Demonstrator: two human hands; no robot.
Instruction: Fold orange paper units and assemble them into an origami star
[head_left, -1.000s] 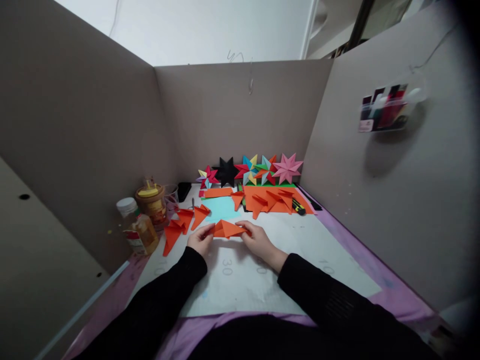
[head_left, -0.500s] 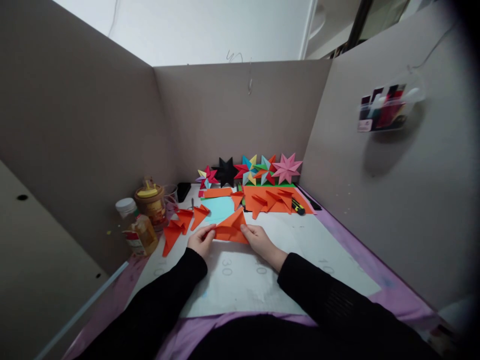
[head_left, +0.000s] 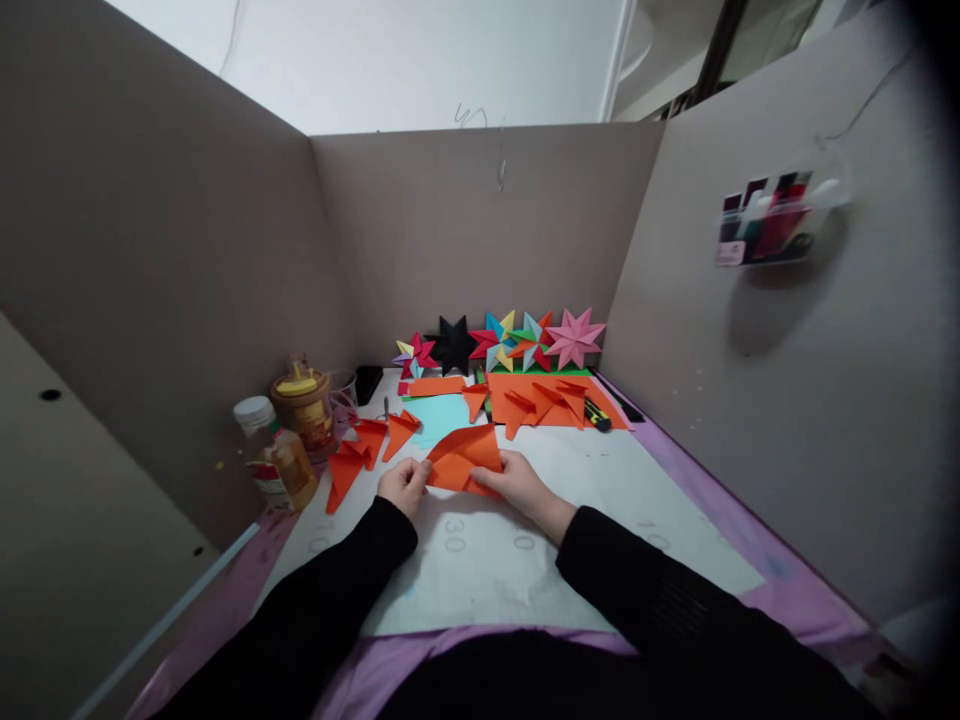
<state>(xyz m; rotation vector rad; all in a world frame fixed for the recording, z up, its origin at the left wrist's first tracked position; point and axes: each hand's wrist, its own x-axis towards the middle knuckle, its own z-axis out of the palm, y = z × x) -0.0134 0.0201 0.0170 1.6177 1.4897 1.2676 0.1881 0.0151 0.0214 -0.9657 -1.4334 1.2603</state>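
Both my hands hold one creased sheet of orange paper [head_left: 463, 452] over the white table sheet. My left hand [head_left: 405, 486] pinches its left corner between thumb and fingers. At the right edge, my right hand [head_left: 517, 482] grips it with the thumb on the near face and the fingers behind. Folded orange paper pieces [head_left: 346, 474] lie to the left of my left hand. Beyond my hands, more folded orange pieces [head_left: 517, 408] rest on a flat orange sheet [head_left: 551, 415], and light blue paper [head_left: 435, 415] lies just behind the held sheet.
A bottle of amber liquid [head_left: 289, 465], a brown tub [head_left: 304, 405] and a clear cup [head_left: 343, 390] stand at the left. A yellow-black cutter [head_left: 598, 415] lies at the right. Several paper stars, one black [head_left: 453, 345] and one pink [head_left: 574, 338], lean along the back partition [head_left: 480, 230].
The held paper's raised peak has opened out into a broader, flatter face. My right thumb has slid lower and inward over the sheet; my left hand has barely moved.
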